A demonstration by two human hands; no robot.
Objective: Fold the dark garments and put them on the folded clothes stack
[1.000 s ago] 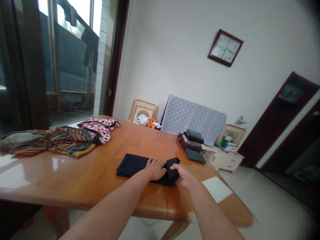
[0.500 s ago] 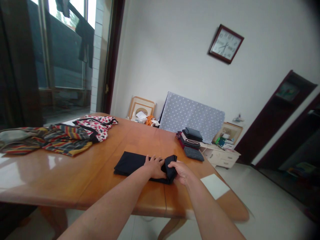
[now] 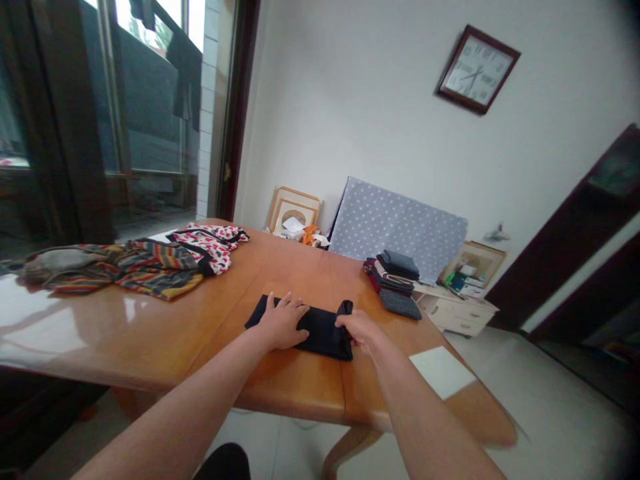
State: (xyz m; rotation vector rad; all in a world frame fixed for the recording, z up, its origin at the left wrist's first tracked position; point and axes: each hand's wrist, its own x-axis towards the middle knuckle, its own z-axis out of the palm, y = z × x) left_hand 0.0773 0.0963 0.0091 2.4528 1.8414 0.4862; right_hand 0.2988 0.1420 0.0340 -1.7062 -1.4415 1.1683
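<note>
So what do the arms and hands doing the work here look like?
They're a person's. The left hand and right hand wear no gloves, and no watch or bracelet shows. The left forearm and right forearm are bare to the picture's edge: no sleeves or cables in view.

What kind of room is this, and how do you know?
It looks like a room in somebody's home, perhaps a dining room. There's a shiny brown wooden table with a stack of folded, mostly dark clothes on it, and a square, dark-red-framed clock on the white wall.
</note>
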